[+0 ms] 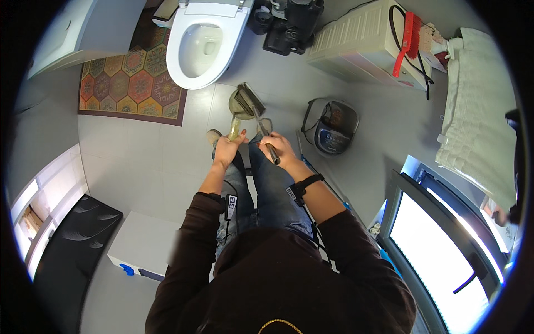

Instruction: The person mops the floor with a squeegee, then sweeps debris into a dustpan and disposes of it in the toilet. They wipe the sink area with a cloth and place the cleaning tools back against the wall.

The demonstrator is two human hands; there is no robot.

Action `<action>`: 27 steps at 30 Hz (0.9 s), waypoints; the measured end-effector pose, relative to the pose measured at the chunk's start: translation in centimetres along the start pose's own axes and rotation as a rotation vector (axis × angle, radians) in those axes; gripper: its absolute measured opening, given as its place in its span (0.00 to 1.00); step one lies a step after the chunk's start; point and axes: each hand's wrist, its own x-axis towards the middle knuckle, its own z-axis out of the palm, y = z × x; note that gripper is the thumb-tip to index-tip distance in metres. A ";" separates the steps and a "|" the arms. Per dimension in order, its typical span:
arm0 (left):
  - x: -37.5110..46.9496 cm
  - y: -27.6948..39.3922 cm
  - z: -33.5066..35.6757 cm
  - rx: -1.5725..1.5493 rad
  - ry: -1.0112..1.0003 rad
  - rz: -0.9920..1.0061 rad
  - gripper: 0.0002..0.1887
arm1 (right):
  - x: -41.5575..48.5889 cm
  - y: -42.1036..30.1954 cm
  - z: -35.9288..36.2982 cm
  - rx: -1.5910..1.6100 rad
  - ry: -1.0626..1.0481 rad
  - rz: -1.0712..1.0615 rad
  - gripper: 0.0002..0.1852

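Observation:
My left hand [228,147] grips the pale yellowish handle [234,128] of a dustpan. The dustpan's scoop [240,106] lies just beyond the hand, with a comb-like toothed edge in it. Closed around a dark, slim handle [270,149] is my right hand [280,149]; that handle runs to a hand broom's head [253,98], which rests over the scoop. Both tools are between my shoes and the toilet bowl, close to the tiled floor. Whether broom and pan touch, I cannot tell.
Ahead stands a toilet [200,80] with its seat showing, beside a patterned mat [125,89]. A waste bin [333,144] holding some rubbish is to the right. Further right are a cream cabinet [354,50] with a red brush [406,44], a hanging towel [473,112] and a window frame [400,246].

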 end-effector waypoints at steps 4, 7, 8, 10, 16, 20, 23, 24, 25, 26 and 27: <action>0.2 0.6 0.2 -0.207 0.125 0.061 0.23 | 0.5 -0.5 0.2 0.026 0.021 -0.039 0.06; 0.4 0.9 -0.4 -0.353 0.178 -0.053 0.22 | 0.7 -0.4 0.7 0.038 0.036 -0.021 0.06; 0.5 1.0 -0.7 -0.418 0.212 -0.113 0.22 | 0.6 -0.2 0.8 0.050 0.046 -0.037 0.06; 0.9 1.1 -0.7 -0.649 0.238 -0.072 0.22 | 0.6 0.1 1.0 0.062 0.064 -0.042 0.07; 1.6 0.7 0.7 -1.083 0.316 0.003 0.34 | -0.2 0.4 1.5 0.074 0.069 -0.086 0.07; 1.5 0.5 1.4 -1.108 0.354 -0.006 0.34 | -0.2 -0.9 1.6 0.051 0.046 -0.010 0.07; 0.9 0.6 1.2 -1.233 0.368 -0.120 0.34 | 0.1 -2.7 1.0 0.066 0.070 0.000 0.08; 0.6 0.7 0.7 -1.305 0.341 -0.138 0.34 | 0.0 -3.4 0.7 0.067 0.079 -0.006 0.08; 0.1 0.8 0.2 -1.374 0.341 -0.180 0.34 | -0.1 -4.1 0.3 0.072 0.085 -0.011 0.09; -0.9 0.7 -0.2 -1.432 0.260 -0.071 0.36 | -0.3 -4.9 0.0 0.011 0.089 -0.004 0.07; -1.9 0.7 -0.7 -1.296 0.276 -0.018 0.36 | -0.5 -5.7 -0.4 0.012 0.119 -0.030 0.06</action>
